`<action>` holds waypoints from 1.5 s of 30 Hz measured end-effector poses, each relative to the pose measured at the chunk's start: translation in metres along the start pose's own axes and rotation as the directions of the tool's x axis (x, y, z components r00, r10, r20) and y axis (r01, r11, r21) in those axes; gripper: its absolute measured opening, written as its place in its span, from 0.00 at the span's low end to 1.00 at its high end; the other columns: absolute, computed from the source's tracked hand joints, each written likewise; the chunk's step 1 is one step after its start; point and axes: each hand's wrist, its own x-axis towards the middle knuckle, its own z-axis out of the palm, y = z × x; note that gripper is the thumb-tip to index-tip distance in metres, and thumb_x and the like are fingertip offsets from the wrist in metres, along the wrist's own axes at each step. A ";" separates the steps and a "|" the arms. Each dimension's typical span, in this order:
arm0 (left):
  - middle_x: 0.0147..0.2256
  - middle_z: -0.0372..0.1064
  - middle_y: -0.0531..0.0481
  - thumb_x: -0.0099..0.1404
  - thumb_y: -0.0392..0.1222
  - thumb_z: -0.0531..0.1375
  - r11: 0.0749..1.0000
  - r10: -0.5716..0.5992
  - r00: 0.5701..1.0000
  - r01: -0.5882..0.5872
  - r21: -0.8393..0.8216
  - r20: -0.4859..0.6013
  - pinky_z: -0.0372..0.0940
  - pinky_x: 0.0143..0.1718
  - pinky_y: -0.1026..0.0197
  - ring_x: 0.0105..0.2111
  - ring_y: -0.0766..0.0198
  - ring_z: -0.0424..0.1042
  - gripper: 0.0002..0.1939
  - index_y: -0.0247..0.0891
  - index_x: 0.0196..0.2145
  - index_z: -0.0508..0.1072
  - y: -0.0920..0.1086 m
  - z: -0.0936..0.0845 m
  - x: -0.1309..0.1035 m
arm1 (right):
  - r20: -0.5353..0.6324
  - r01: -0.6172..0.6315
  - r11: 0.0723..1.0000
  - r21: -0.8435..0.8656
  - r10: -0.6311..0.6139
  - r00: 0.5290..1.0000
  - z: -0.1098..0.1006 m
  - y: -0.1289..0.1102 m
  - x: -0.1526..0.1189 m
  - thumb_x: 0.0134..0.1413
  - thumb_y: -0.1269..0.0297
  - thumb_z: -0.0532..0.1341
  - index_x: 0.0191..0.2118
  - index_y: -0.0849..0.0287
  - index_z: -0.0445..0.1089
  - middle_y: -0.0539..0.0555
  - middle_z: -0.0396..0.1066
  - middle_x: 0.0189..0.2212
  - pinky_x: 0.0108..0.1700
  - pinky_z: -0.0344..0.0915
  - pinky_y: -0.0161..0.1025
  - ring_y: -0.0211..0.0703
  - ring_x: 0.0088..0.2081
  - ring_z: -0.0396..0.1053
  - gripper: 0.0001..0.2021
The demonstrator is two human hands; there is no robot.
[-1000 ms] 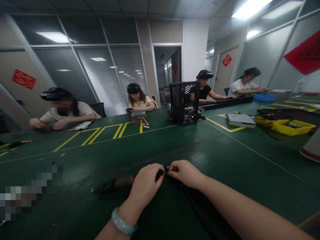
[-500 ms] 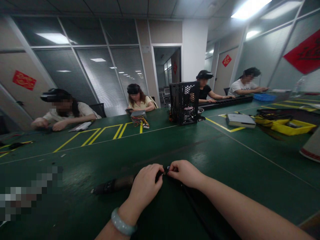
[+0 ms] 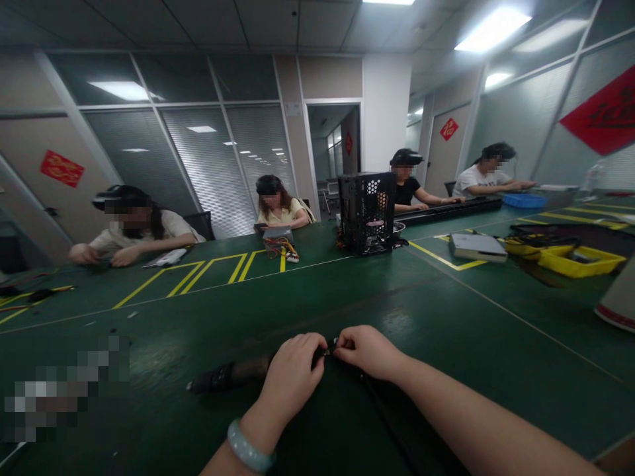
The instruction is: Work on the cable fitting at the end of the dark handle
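My left hand (image 3: 292, 375) is closed around the rear end of a dark, cylindrical electric screwdriver (image 3: 243, 372). The tool's narrow tip points left, low over the green table. Close by on the right, my right hand (image 3: 370, 352) pinches a small dark cable end, its fingertips almost meeting those of the left. A little metal shows between the two hands, but its exact shape is too small to make out. From beneath the right hand a black cable (image 3: 384, 406) runs down toward the front edge of the view.
A black computer case (image 3: 367, 211) stands mid-table, with a power supply (image 3: 278, 239) to its left. Rightward are a silver box (image 3: 479, 247) and yellow trays (image 3: 580, 260). A blurred-out object (image 3: 64, 390) lies front left. Several people sit across the green table (image 3: 198, 337).
The view has tilted slightly, so the surroundings sit a little lower in it. Both hands keep their hold at the joint between screwdriver and cable, with hardly any movement.
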 end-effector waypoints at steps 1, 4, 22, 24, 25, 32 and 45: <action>0.41 0.69 0.51 0.63 0.35 0.54 1.000 0.002 1.000 -0.002 0.000 -0.003 0.60 0.44 0.56 0.42 0.59 0.67 0.10 0.44 0.41 0.69 0.001 -0.001 0.000 | -0.005 0.008 1.000 0.001 -0.008 1.000 0.000 0.000 0.000 0.54 0.59 0.61 0.33 0.56 0.74 0.48 0.75 0.28 0.27 0.56 0.30 0.36 0.28 0.69 0.08; 0.42 0.69 0.51 0.62 0.37 0.56 1.000 0.003 0.999 -0.001 0.029 -0.046 0.59 0.49 0.54 0.44 0.58 0.67 0.08 0.43 0.40 0.69 0.002 -0.003 0.000 | -0.030 0.024 1.000 0.006 -0.024 0.999 0.003 0.001 -0.001 0.54 0.60 0.61 0.33 0.56 0.74 0.48 0.75 0.28 0.27 0.56 0.30 0.36 0.28 0.69 0.07; 0.38 0.70 0.52 0.66 0.44 0.55 0.990 -0.085 0.994 0.091 0.109 -0.062 0.58 0.40 0.59 0.39 0.60 0.68 0.06 0.43 0.40 0.68 0.029 -0.010 -0.041 | -0.198 -0.008 0.999 -0.053 -0.003 0.980 0.016 -0.026 -0.037 0.53 0.62 0.63 0.32 0.56 0.77 0.50 0.76 0.30 0.34 0.59 0.32 0.40 0.32 0.71 0.06; 0.38 0.70 0.51 0.67 0.44 0.54 0.988 -0.106 0.991 0.114 0.108 -0.083 0.58 0.39 0.59 0.38 0.59 0.68 0.06 0.43 0.40 0.68 0.036 -0.008 -0.056 | -0.208 -0.004 0.999 -0.047 -0.006 0.978 0.020 -0.032 -0.050 0.53 0.62 0.63 0.31 0.57 0.77 0.51 0.76 0.30 0.34 0.59 0.32 0.40 0.32 0.71 0.07; 0.38 0.70 0.51 0.67 0.44 0.54 0.987 -0.111 0.990 0.121 0.110 -0.089 0.58 0.39 0.58 0.38 0.59 0.68 0.06 0.43 0.40 0.68 0.039 -0.008 -0.063 | -0.210 -0.002 0.999 -0.043 -0.007 0.978 0.023 -0.035 -0.057 0.53 0.62 0.62 0.31 0.57 0.77 0.51 0.76 0.30 0.34 0.59 0.32 0.40 0.32 0.71 0.07; 0.42 0.68 0.50 0.66 0.42 0.56 0.986 -0.122 0.984 0.135 0.098 -0.128 0.57 0.46 0.57 0.44 0.58 0.66 0.07 0.43 0.42 0.68 0.064 -0.008 -0.104 | -0.217 -0.001 1.000 -0.020 -0.004 0.976 0.039 -0.044 -0.100 0.56 0.62 0.59 0.31 0.57 0.74 0.52 0.76 0.30 0.35 0.59 0.34 0.42 0.33 0.71 0.08; 0.42 0.68 0.50 0.64 0.39 0.57 0.993 -0.035 0.987 0.053 0.106 -0.158 0.59 0.46 0.57 0.44 0.58 0.66 0.05 0.42 0.39 0.69 0.073 -0.017 -0.110 | -0.263 0.012 0.999 0.041 -0.001 0.965 0.035 -0.048 -0.104 0.54 0.62 0.59 0.29 0.58 0.71 0.51 0.75 0.29 0.34 0.60 0.34 0.43 0.33 0.70 0.08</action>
